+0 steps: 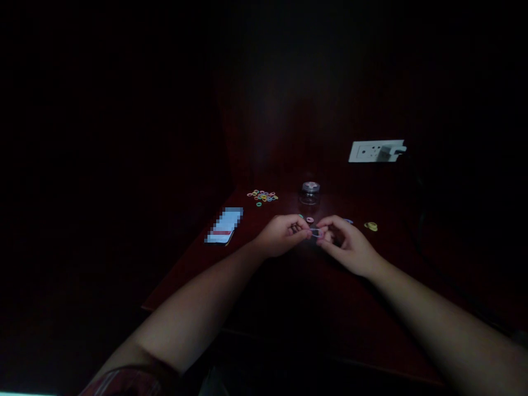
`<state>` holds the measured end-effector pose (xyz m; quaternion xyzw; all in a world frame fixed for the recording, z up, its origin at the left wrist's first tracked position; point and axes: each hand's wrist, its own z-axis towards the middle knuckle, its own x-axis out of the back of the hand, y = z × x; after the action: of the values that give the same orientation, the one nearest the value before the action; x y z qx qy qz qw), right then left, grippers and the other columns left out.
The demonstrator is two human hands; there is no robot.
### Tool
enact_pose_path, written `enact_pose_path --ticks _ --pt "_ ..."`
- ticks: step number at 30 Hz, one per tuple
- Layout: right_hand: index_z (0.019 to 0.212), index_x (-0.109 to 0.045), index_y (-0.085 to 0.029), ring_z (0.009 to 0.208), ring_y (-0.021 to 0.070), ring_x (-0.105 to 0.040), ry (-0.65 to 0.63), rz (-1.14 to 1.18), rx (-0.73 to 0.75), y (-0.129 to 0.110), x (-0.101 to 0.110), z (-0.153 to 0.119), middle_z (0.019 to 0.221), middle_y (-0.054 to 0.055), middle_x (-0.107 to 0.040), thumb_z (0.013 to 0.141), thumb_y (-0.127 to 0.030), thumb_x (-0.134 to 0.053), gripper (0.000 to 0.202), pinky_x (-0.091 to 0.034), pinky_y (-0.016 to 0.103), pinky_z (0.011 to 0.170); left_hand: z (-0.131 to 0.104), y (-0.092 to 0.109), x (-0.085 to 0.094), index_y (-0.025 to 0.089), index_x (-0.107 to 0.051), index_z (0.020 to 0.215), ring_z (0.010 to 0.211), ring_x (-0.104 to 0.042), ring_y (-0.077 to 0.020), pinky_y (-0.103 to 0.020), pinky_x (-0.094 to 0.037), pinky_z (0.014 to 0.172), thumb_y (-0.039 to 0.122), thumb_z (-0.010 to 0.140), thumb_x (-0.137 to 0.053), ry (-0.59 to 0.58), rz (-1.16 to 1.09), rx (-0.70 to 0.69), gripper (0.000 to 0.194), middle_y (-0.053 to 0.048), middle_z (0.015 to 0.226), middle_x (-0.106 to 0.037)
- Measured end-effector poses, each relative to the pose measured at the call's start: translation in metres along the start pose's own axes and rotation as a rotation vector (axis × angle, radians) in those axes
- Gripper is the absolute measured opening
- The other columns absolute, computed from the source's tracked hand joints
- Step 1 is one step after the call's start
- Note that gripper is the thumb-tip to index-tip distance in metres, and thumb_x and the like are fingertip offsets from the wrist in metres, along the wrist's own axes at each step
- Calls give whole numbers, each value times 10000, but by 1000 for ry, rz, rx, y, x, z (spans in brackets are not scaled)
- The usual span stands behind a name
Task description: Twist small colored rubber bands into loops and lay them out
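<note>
Two arms (206, 297) converging, left hand (284, 235) and right hand (345, 243) pinching pale band (315, 236)

- Hands: two, a left hand (284, 235) and a right hand (347, 246)
- Pale band (315, 236) between them: one
- Heaped coloured bands (264, 197): more than a dozen, too jumbled for an exact count
- Pink band (309, 220): one
- Bluish bands (348, 221) behind a hand: at least one
- Yellow bands (372, 226): several, overlapping, number unclear
- Jar (310, 193): one
- Phone (225, 225): one
- Socket plate (359, 158): one
- Plug (390, 150): one
- Tabletop (198, 275): one
</note>
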<state>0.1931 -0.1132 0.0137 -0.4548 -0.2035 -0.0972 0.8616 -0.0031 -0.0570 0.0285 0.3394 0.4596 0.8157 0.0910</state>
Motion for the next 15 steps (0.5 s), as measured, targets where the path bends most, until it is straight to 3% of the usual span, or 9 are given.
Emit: enact_pose_path --ticks 3,9,15 --pt "1139 -520 -235 595 129 -513 -11 63 11 -1 -4 -1 837 19 -568 794 -271 -654 372 -444 266 537 0 0 -1 115 -643 847 561 -472 -65 -177 -366 527 347 795 -625 -18 -33 15 239 -15 718 -627" --pt "1052 -588 -230 759 182 -584 4 17 25 -2 -8 0 888 52 -617 813 -269 -641 248 -483 296 626 -1 2 -3 113 -653 834 586 -513 -73 -184 -401 552 314 789 -639 -50 -61 31 206 -17 716 -636" --pt "965 -613 -201 712 172 -576 17 -48 28 -3 -5 0 809 42 -629 818 -272 -634 165 -472 289 613 0 2 -3 106 -658 813 600 -542 -74 -182 -417 564 276 786 -644 -49 -62 45 172 -30 729 -660"
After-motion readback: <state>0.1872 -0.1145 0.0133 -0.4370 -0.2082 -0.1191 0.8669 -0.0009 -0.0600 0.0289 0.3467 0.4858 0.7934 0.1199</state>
